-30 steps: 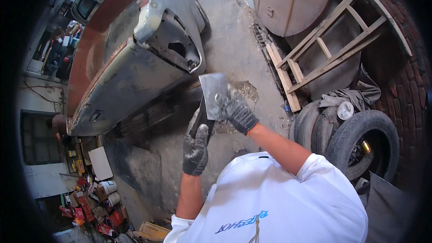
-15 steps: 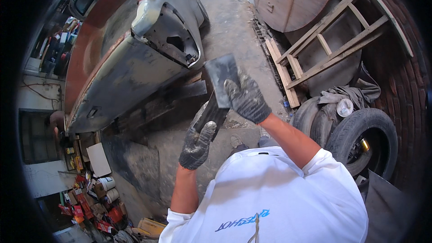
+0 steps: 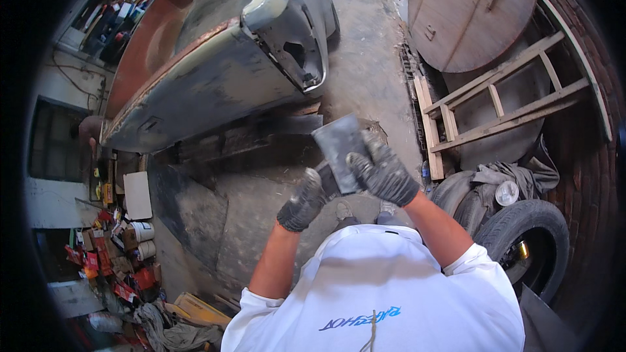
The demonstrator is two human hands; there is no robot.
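Note:
My right hand (image 3: 381,173), in a stained dark knit glove, grips a flat grey rectangular plate (image 3: 338,145) with the thumb on its face and the fingers along its right edge. My left hand (image 3: 303,199), gloved the same way, is closed on a dark narrow piece (image 3: 326,176) partly hidden behind the plate's lower left. The two hands are close together at chest height above the floor (image 3: 261,215). Beyond them stands a grey vehicle body shell (image 3: 202,85) with a red-brown interior and bare patched panels.
Round board (image 3: 473,6), wooden ladder (image 3: 505,107), tyres (image 3: 541,221) and cloth line the brick wall at right. Dark planks (image 3: 241,140) lie beside the shell. Boxes and buckets (image 3: 117,254) pile at left. A partly visible person (image 3: 91,130) bends by the left wall.
The plate rose, then came back down and is now tilted further anticlockwise. My left hand has shifted up and right as the dark piece slid lower behind the plate. The view has also shifted.

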